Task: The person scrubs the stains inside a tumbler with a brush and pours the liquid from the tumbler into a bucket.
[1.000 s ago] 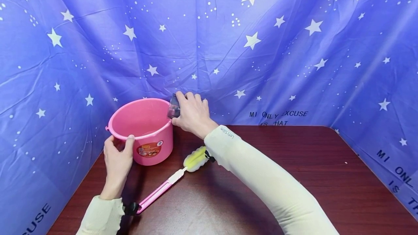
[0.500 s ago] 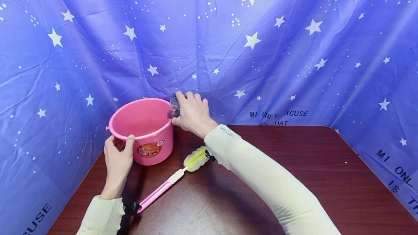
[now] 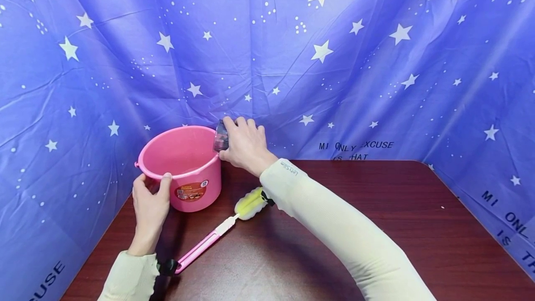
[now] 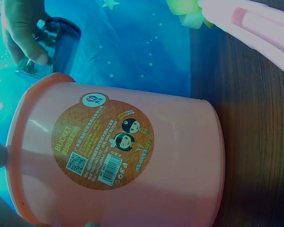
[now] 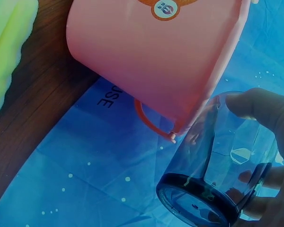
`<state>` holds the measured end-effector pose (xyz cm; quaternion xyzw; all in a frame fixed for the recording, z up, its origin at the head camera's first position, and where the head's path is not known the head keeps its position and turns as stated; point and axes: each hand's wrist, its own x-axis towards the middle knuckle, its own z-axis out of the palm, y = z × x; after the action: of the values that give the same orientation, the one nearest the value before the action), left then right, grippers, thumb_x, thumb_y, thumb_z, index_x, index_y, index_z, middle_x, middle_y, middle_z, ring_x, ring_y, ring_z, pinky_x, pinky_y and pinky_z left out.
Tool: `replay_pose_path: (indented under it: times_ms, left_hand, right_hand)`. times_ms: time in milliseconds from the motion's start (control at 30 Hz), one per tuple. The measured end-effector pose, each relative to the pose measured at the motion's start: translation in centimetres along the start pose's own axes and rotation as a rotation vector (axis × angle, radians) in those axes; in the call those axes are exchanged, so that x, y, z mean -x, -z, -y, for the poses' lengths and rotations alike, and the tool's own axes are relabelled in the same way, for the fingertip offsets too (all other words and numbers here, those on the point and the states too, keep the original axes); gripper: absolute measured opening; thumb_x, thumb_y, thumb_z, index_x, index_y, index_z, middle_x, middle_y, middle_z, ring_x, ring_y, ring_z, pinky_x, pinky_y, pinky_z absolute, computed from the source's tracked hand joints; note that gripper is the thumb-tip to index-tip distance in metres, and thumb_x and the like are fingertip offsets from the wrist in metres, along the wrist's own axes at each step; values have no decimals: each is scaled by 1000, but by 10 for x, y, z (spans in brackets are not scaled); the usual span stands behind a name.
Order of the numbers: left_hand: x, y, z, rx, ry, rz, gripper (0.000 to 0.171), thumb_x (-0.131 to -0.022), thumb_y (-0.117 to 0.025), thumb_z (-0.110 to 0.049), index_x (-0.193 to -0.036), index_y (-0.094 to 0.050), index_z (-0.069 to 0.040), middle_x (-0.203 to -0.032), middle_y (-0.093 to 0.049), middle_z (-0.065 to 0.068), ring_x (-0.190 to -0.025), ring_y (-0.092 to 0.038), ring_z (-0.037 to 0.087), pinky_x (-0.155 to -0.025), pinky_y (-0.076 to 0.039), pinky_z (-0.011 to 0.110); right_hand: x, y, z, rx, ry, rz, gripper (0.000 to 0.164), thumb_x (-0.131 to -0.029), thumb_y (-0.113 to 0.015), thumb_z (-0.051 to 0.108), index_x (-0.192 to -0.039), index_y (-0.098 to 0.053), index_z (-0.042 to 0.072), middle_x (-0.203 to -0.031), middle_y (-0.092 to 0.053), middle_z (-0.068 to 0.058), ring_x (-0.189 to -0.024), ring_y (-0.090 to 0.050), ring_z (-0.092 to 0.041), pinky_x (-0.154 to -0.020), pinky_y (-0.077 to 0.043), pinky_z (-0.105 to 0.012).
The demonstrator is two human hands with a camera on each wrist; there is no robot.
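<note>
A pink plastic bucket [image 3: 211, 187] stands upright at the left of the table, its round label facing front. My left hand [image 3: 151, 208] grips the near-left rim, thumb on the front and fingers at the side. At the opposite side of the rim, my right hand [image 3: 247, 147] holds a clear drinking glass [image 5: 213, 156]. The glass is tilted, its mouth toward the bucket's opening and its thick base pointing away. In the left wrist view, the glass [image 4: 61, 45] overlaps the rim's edge. Between the forearms lies a cleaning brush [image 3: 200, 248] with a pink handle and a yellow-and-white sponge head.
The dark reddish-brown wooden table [image 3: 355, 199] reaches back to a blue curtain [image 3: 259, 50] printed with white stars, which hangs close behind the bucket and round both sides. The bucket's handle [image 5: 151, 124] hangs down behind it. The right cuff partly covers the brush head.
</note>
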<state>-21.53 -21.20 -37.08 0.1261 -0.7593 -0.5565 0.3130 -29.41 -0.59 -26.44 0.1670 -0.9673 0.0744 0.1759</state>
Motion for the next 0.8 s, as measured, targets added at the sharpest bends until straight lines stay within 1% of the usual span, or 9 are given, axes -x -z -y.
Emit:
replay_pose_path:
  times_ms: [167, 400, 633, 800]
  left_hand:
    - [0, 0, -1, -2, 2, 0, 58, -90, -63, -30, -131, -40, 5, -124, -44, 19, -115, -50, 31, -99, -42, 43]
    - [0, 0, -2, -4, 1, 5, 59, -90, -63, -31, -132, -40, 5, -125, -45, 18, -115, -50, 30, -99, -42, 42]
    - [1, 1, -1, -5, 1, 6, 59, -90, -63, -31, -132, -40, 4, -125, -44, 17, -114, -50, 28, -97, -44, 38]
    - [1, 1, -1, -8, -7, -1, 58, -90, -63, -30, -131, -40, 5, -124, -45, 18, -113, -50, 29, -97, -44, 38]
  right_hand:
    - [0, 1, 1, 3, 3, 4, 81, -70, -74, 55, -137, -40, 25, -123, -53, -4, -110, -48, -26, -83, -40, -44]
    - [-1, 1, 2, 23, 13, 12, 80, -70, -75, 56, -136, -41, 25, -118, -53, -3, -108, -47, -26, -84, -39, -45]
    - [-2, 2, 4, 34, 12, 19, 80, -69, -75, 56, -135, -41, 26, -116, -53, -3, -108, -47, -26, -83, -40, -45]
    - [-3, 3, 5, 43, 17, 22, 80, -69, -76, 57, -134, -42, 26, -115, -53, -3, -108, -47, -26, -84, -39, -46]
